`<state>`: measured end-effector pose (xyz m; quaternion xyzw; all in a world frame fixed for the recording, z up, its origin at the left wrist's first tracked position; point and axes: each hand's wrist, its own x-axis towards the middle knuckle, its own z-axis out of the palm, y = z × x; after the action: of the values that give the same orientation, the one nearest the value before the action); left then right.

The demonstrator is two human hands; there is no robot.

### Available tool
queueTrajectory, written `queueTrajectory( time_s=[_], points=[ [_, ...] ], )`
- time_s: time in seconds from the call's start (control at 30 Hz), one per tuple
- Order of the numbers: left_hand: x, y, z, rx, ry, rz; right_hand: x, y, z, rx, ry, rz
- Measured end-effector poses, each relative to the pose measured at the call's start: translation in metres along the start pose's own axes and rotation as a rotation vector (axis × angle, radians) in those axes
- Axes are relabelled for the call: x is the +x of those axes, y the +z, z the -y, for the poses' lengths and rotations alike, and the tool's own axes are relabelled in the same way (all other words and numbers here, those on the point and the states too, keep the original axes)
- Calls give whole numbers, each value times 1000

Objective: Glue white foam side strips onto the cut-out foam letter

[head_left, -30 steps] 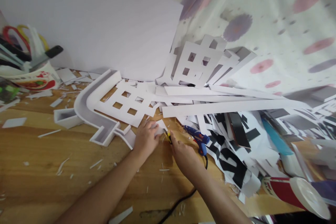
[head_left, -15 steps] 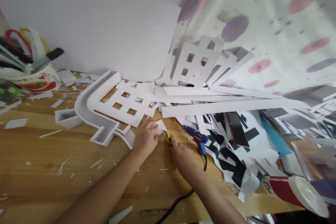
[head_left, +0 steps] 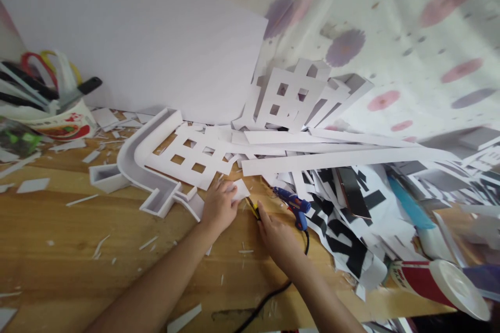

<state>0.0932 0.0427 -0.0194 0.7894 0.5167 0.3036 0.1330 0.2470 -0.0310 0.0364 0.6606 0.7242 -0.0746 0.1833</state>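
Note:
Under the fingers of my left hand [head_left: 220,204] is a small white sheet piece [head_left: 241,189] on the wooden table. My right hand [head_left: 276,233] is closed around a yellow and black utility knife [head_left: 253,208], its tip close to the right edge of that piece. Left of my left hand lies a white walled, curved letter shape [head_left: 135,151]. Behind it is a flat white cut-out with square holes [head_left: 187,158]. A blue glue gun [head_left: 292,202] rests to the right of my right hand.
Long white strips [head_left: 312,161] lie across the back. A dark phone [head_left: 353,192] sits on black-printed paper at right. A red and white paper cup [head_left: 433,283] lies at front right. A tub of scissors and tools [head_left: 74,117] stands at left. White scraps litter the table.
The knife and my right hand have shifted slightly right and down, away from the piece's edge. My left hand stays on the piece. The whole view has shifted a little.

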Motion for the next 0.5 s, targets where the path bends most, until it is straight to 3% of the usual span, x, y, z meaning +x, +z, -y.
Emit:
queueTrajectory(
  time_s=[0.1,0.23,0.5],
  points=[
    [0,-1,-1,-7,-9,12,-2,4,-2,103,46,-36],
    [1,-4,-2,-13,1,18,10,-8,6,188,42,-61],
    [1,-7,-2,-15,33,14,42,-29,20,71,-19,-67]
  ],
)
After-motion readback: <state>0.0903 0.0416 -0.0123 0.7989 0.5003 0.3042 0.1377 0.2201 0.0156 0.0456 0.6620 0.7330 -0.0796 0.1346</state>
